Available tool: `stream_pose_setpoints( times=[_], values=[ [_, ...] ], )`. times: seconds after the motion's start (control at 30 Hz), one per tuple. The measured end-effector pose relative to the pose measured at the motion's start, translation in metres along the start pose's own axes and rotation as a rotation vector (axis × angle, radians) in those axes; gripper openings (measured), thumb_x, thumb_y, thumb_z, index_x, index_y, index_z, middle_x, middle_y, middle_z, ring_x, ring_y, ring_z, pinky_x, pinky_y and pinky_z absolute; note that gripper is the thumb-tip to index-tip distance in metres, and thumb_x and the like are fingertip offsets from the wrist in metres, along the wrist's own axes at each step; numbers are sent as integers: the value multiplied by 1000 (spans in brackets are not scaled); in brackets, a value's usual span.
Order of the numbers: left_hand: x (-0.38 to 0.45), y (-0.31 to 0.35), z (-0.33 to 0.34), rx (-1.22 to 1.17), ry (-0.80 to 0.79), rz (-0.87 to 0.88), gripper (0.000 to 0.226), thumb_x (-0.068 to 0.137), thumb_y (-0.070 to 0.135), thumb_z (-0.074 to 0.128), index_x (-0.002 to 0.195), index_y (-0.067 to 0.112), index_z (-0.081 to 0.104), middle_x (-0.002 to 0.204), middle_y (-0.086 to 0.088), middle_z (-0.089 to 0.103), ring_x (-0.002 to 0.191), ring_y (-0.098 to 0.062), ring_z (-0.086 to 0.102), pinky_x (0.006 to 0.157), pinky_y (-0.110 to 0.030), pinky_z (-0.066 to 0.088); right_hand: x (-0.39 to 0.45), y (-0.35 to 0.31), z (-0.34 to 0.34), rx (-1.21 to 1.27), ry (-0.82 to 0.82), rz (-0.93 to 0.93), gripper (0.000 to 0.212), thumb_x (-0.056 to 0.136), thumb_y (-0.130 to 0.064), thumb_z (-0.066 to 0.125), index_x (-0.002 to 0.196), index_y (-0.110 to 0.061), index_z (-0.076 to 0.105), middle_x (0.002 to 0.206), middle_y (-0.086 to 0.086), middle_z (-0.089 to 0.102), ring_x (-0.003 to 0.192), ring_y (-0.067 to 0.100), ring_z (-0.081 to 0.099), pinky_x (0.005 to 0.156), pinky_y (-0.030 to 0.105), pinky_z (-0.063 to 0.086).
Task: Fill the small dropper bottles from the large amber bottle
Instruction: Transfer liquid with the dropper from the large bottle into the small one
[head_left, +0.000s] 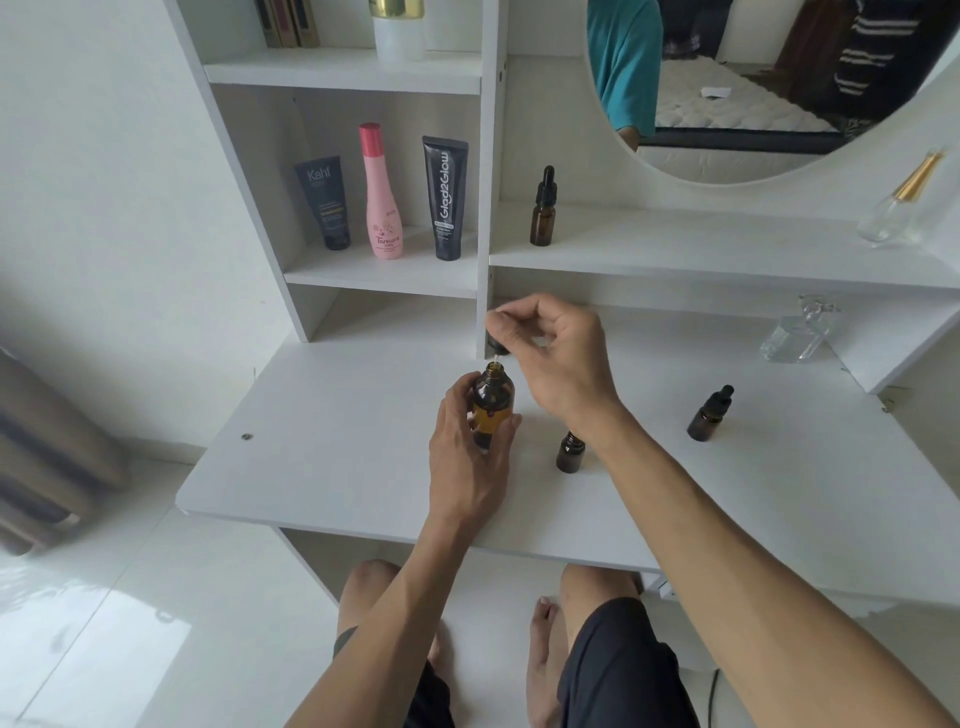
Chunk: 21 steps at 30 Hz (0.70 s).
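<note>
A person's left hand is wrapping around the one large amber bottle, thumb on one side and fingers on the other, keeping it upright on the white desk. The bottle's neck is uncapped. The forearm is reaching up from the lower middle of the view.

The right hand is hovering just above and to the right of that open neck, its wrist bent and knuckles curled. Thumb and fingertips are pinching a dark dropper cap, mostly hidden by the fingers, with its thin tip pointing down over the bottle mouth. The right forearm is stretching in from the lower right corner.

Three small dropper bottles are showing. One open small bottle, without its cap, is standing on the desk just below the right wrist. A second small bottle, capped with a black dropper, is standing well to the right on the desk. A third capped small bottle is standing on the shelf above.

Further out, three cosmetic containers are standing in a cubby: a dark tube, a pink bottle and a black tube. Two clear glass bottles, a near one and a far one, are sitting at the right, under a round mirror.
</note>
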<state>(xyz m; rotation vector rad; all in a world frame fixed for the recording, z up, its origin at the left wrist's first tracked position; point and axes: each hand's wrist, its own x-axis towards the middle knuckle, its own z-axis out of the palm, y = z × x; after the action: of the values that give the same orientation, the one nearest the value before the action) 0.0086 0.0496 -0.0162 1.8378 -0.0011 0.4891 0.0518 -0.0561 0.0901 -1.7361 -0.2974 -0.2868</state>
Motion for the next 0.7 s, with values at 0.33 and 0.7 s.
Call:
stream_pose_setpoints(
  times=[0.33, 0.7],
  values=[
    [0, 0, -1, 26, 2, -3, 51, 90, 21, 69, 134, 26, 44, 125, 8, 58, 107, 5, 55, 80, -14, 51, -10, 22, 2, -100, -38, 12, 6, 87, -29, 77, 85, -25, 72, 88, -8, 76, 87, 5, 69, 67, 11, 48],
    [-1, 2, -1, 33, -2, -6, 52, 90, 17, 69, 135, 22, 45, 123, 6, 58, 104, 14, 52, 75, -4, 44, -11, 24, 2, -154, -49, 9, 14, 86, -30, 78, 91, -18, 74, 87, -13, 74, 84, -1, 68, 73, 24, 57]
  ],
)
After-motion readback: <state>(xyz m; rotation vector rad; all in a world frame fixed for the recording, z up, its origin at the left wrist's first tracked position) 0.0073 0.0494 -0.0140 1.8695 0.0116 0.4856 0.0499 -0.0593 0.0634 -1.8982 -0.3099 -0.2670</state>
